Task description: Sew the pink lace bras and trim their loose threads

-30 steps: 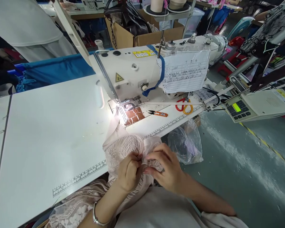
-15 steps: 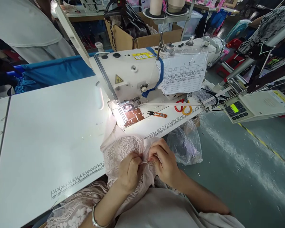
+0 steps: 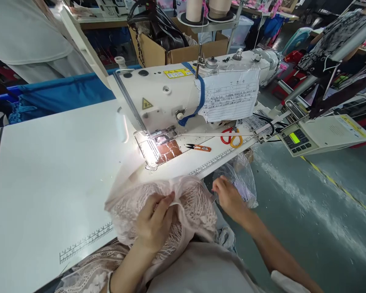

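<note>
A pale pink lace garment (image 3: 189,203) is bunched at the near edge of the white sewing table (image 3: 54,171). My left hand (image 3: 154,221) rests on top of it and pinches a fold of the lace between thumb and fingers. My right hand (image 3: 228,197) is off the lace, out to the right, reaching toward a clear plastic bag (image 3: 242,179) that hangs at the table's edge; its fingers are curled and I see nothing in them. A white industrial sewing machine (image 3: 170,97) stands just beyond, with its lamp lit over the needle plate (image 3: 158,150).
Orange thread snips (image 3: 198,147) and red-and-yellow scissors (image 3: 231,137) lie on the table right of the needle. A control panel with a green display (image 3: 295,140) juts out at right. Thread cones (image 3: 205,8) and a cardboard box (image 3: 170,51) stand behind the machine. Another person in white (image 3: 27,36) is at top left.
My right hand has let go of the lace and moved right toward the plastic bag. My left hand has pulled the lace bundle left and spread it wider.
</note>
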Available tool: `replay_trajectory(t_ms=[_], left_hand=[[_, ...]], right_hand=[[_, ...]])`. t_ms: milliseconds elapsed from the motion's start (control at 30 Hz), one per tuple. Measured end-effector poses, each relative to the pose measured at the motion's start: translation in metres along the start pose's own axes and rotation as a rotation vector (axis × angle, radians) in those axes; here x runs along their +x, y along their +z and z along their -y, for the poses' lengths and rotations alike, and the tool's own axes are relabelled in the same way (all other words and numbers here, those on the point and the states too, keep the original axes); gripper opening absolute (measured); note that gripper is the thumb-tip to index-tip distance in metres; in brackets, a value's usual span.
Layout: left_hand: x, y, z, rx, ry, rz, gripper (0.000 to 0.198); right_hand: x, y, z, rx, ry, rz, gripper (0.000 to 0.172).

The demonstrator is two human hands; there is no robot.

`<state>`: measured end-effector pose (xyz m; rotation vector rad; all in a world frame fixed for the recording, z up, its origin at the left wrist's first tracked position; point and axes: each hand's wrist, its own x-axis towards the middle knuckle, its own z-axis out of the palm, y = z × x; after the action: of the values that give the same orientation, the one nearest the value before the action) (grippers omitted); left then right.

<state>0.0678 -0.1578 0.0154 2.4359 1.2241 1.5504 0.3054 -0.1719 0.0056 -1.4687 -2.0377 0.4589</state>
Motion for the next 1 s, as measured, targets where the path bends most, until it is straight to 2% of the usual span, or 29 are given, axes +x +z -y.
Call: replay_trajectory(t_ms=[67, 100, 200, 267, 333, 367, 433, 533, 600, 700, 800, 833, 933, 1000], left_hand=[[0.002, -0.001, 0.0, 0.028, 0.027, -0.011, 0.017], [0.002, 0.0, -0.001, 0.027, 0.042, -0.004, 0.017], [-0.002, 0.004, -0.003, 0.031, 0.048, -0.011, 0.018], [-0.003, 0.004, -0.003, 0.032, 0.045, -0.001, 0.019], [0.0, -0.002, -0.004, 0.02, 0.022, 0.089, 0.021], [0.002, -0.007, -0.004, 0.005, -0.009, 0.164, 0.022], [0.011, -0.018, -0.004, -0.069, -0.082, 0.327, 0.019], [0.028, -0.03, -0.006, -0.322, -0.166, 0.514, 0.018], [0.037, -0.033, -0.008, -0.543, -0.286, 0.619, 0.021], [0.043, -0.031, -0.012, -0.774, -0.628, 0.739, 0.023], [0.041, -0.029, -0.015, -0.863, -0.879, 0.775, 0.021], [0.04, -0.029, -0.015, -0.884, -0.921, 0.777, 0.021], [0.037, -0.028, -0.015, -0.941, -0.994, 0.762, 0.021], [0.035, -0.028, -0.014, -0.992, -1.017, 0.737, 0.019]], right_hand=[[-0.003, -0.002, 0.0, -0.036, 0.096, -0.012, 0.019], [-0.004, 0.0, 0.006, 0.002, 0.088, -0.023, 0.018], [-0.004, 0.014, 0.043, 0.189, -0.028, -0.058, 0.015], [-0.003, 0.023, 0.064, 0.195, -0.02, -0.076, 0.015], [0.0, 0.023, 0.072, 0.136, -0.016, -0.074, 0.008], [0.002, 0.019, 0.072, 0.108, -0.036, -0.057, 0.01], [0.006, 0.004, 0.066, 0.063, -0.096, -0.023, 0.019], [0.014, -0.022, 0.056, -0.051, -0.168, -0.003, 0.024], [0.018, -0.031, 0.055, -0.161, -0.219, -0.007, 0.028], [0.019, -0.032, 0.058, -0.245, -0.245, -0.014, 0.027], [0.017, -0.028, 0.06, -0.161, -0.199, 0.002, 0.012], [0.016, -0.026, 0.06, -0.116, -0.19, 0.002, 0.01], [0.013, -0.023, 0.059, -0.084, -0.268, -0.011, 0.035], [0.011, -0.022, 0.059, -0.15, -0.383, -0.03, 0.043]])
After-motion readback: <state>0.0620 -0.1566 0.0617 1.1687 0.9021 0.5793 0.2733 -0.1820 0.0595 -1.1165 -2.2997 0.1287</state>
